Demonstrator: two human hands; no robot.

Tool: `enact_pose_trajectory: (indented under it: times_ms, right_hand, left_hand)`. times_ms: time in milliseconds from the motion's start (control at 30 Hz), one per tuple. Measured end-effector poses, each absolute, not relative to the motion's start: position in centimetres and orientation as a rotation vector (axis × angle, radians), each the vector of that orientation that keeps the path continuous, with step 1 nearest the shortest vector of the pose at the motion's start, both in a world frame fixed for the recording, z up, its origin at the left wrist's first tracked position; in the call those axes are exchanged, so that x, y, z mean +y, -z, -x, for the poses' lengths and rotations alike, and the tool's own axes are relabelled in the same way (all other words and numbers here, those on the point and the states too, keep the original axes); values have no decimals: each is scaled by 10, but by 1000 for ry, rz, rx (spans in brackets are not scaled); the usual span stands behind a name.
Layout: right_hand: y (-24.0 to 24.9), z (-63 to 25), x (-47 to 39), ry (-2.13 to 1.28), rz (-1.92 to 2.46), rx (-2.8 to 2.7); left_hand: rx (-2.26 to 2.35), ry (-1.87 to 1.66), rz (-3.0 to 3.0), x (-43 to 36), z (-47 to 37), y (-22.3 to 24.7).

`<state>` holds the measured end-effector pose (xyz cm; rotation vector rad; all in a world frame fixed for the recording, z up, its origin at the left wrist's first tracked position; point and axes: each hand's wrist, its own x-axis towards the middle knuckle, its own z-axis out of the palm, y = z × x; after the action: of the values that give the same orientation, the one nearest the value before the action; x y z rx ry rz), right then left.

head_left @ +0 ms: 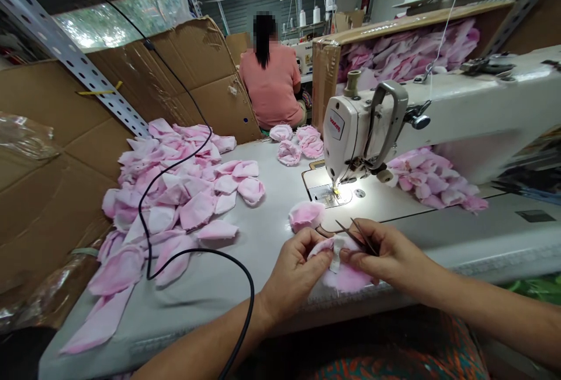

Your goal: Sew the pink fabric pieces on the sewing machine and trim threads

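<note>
At the table's front edge, a pink and white plush fabric piece is held between both hands. My left hand pinches its left side, fingers closed. My right hand is closed round a pair of dark thread snips, blades pointing up and left, while its fingertips also press on the fabric. A pale strip shows on the fabric between my fingers. Just beyond lies another round pink piece, beside the needle plate of the white sewing machine, whose lamp lights the needle area.
A heap of pink pieces covers the table's left side, with a black cable hanging across it. Several rounded pieces lie farther back; more pink fabric sits under the machine arm. Cardboard borders the left. A person sits ahead.
</note>
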<state>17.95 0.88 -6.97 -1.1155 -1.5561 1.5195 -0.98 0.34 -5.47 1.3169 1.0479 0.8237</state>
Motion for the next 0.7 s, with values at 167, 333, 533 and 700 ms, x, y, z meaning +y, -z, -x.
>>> enact_pose_trajectory:
  times_ms: [167,333,533,700]
  right_hand:
    - [63,-190,7,-1405,1008,-1689]
    - [73,-214,30,-422,799,-2268]
    - [86,-211,58,264,555,-2526]
    - [95,-208,61,296,619,-2574]
  left_hand:
    - [1067,-794,-1237,20,9,55]
    - [1097,-697,-1253,37,12,52]
    - [1135,-518,-1465,66,12,45]
    - [1234,-523,-1832,95,11,47]
